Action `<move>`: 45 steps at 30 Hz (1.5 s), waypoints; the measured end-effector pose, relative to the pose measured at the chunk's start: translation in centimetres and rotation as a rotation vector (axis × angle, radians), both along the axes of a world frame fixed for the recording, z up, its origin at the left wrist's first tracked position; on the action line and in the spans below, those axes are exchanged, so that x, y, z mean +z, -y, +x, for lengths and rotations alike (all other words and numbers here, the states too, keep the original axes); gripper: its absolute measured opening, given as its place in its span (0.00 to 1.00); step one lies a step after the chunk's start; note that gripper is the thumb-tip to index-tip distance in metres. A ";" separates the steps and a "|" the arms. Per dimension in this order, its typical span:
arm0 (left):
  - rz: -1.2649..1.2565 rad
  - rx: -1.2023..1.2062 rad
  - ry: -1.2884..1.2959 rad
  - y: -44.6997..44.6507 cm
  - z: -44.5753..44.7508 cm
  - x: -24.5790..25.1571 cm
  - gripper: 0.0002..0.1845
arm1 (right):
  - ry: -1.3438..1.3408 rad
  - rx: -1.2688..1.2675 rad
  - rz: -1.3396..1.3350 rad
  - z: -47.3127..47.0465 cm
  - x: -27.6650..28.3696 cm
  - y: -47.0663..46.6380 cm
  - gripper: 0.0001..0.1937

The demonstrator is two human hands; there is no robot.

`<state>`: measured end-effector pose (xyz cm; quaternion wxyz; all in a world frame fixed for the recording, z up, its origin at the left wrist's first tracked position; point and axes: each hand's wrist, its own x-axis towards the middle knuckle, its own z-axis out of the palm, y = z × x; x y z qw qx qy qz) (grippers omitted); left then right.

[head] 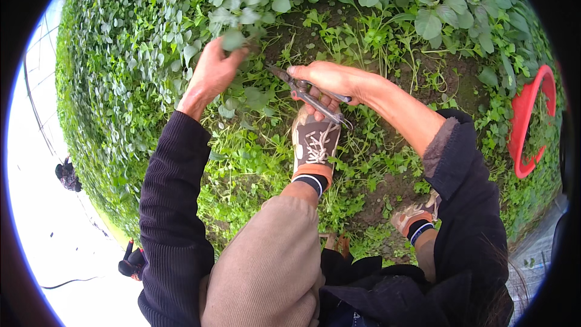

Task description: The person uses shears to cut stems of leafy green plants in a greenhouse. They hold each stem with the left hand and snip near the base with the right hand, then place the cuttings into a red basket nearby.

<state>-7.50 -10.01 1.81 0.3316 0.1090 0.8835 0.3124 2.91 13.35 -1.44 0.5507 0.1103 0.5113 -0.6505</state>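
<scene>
My left hand (211,69) has its fingers closed at a broad-leaved plant (233,13), whose leaves are blurred. The grip point itself is partly hidden by a leaf. In my right hand (333,79) lies a pair of pruning shears (313,102), fingers wrapped about the handles. Its blades point left, toward the stems beside my left hand. Directly below the shears is my laced shoe (316,141), standing among low parsley-like greens (240,159). Dark soil (467,72) shows between thin stems right of the hands.
Dense broad-leaved plants (136,45) cover the bed ahead and to the left. A red plastic container (517,129) with greens inside sits at the right. My other shoe (411,215) is at lower right. Two people, one person (68,175) and another person (131,263), appear at far left.
</scene>
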 end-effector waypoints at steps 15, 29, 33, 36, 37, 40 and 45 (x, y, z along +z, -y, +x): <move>-0.397 -0.466 -0.381 -1.0 4.1 -0.5 0.11 | 0.031 0.056 0.109 1.3 0.9 -0.3 0.31; -0.433 -0.358 -0.313 -0.7 4.1 -1.3 0.11 | 0.050 -0.078 0.062 1.0 -0.9 1.4 0.28; -0.308 -0.204 -0.360 0.2 3.1 0.8 0.07 | 0.046 -0.066 0.052 2.1 -0.1 0.2 0.29; -0.152 -0.063 -0.082 -0.5 3.9 1.0 0.08 | 0.056 0.013 0.054 2.7 0.3 0.2 0.30; -0.183 -0.104 -0.074 -0.9 4.3 0.7 0.09 | 0.069 0.023 0.045 2.8 0.4 0.4 0.30; -0.442 -0.395 -0.216 -1.4 5.0 -0.2 0.15 | 0.099 0.073 0.030 3.1 0.4 0.9 0.30; -0.581 -0.447 -0.198 0.0 5.2 -1.2 0.19 | 0.078 0.045 0.016 2.8 0.7 0.8 0.30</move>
